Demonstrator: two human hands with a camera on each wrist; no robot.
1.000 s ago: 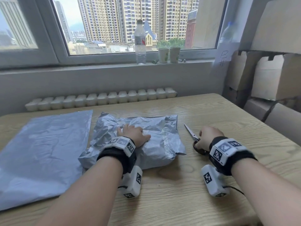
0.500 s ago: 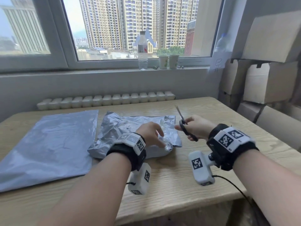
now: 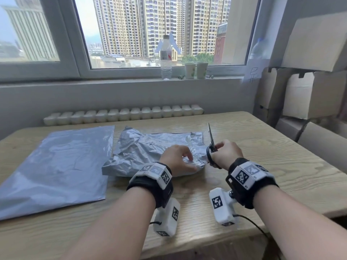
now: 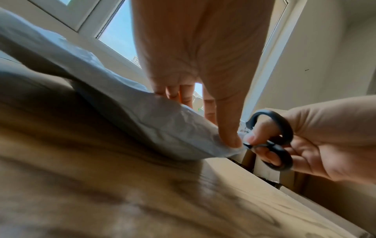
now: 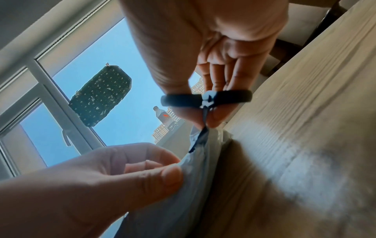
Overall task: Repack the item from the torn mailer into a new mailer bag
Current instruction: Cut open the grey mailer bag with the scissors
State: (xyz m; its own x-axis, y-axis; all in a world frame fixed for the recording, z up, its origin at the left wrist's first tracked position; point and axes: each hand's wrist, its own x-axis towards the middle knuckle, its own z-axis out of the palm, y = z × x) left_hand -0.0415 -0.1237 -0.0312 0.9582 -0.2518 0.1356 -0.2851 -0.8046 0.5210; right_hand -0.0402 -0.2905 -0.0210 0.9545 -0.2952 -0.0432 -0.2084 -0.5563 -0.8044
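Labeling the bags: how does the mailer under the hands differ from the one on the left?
The crumpled mailer bulges with contents; the flat mailer lies smooth and thin. The left hand pinches the crumpled mailer's corner beside the scissors in the right hand; the flat mailer lies untouched. Both are grey plastic on the table.

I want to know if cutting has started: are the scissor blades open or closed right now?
Closed: the scissors show one narrow blade pointing away, and in the right hand both handle loops meet. They sit beside the crumpled mailer.
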